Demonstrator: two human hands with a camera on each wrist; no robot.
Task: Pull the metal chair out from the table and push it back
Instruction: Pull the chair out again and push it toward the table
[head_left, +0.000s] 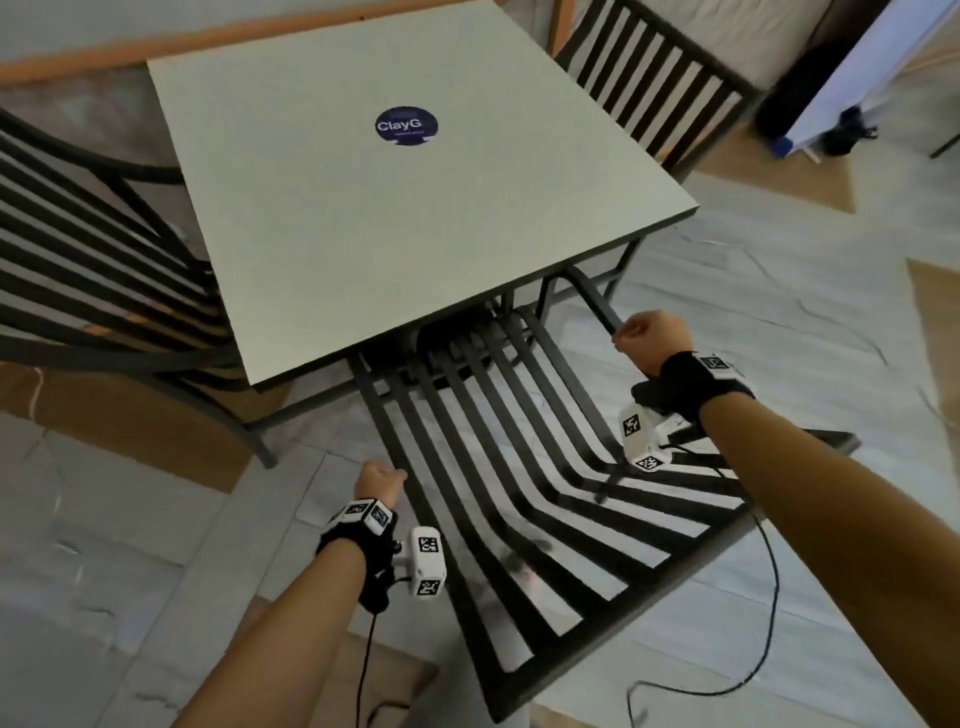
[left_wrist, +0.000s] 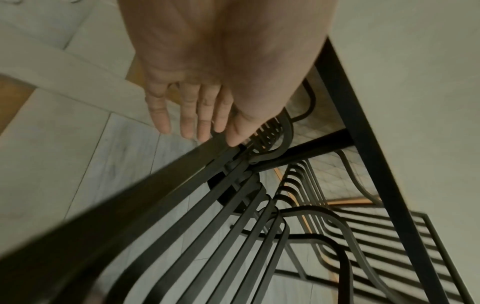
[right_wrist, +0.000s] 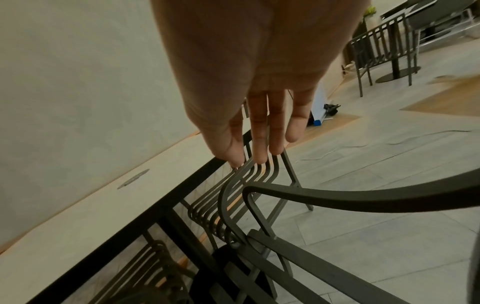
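Note:
The dark metal slatted chair (head_left: 623, 616) stands in front of me, its seat front tucked under the pale square table (head_left: 389, 234). My left hand (head_left: 379, 480) is at the chair's left side rail. In the left wrist view its fingers (left_wrist: 192, 115) are straight and the thumb tip touches the rail (left_wrist: 155, 185). My right hand (head_left: 649, 338) hovers at the front end of the right armrest. In the right wrist view its fingers (right_wrist: 262, 123) are straight and hold nothing, with the armrest (right_wrist: 363, 198) below them.
A matching chair (head_left: 93, 260) stands at the table's left and another (head_left: 660, 88) at its far side. A round sticker (head_left: 406, 126) lies on the tabletop. A black cable (head_left: 769, 597) trails over the floor at right. A white board (head_left: 883, 67) leans at upper right.

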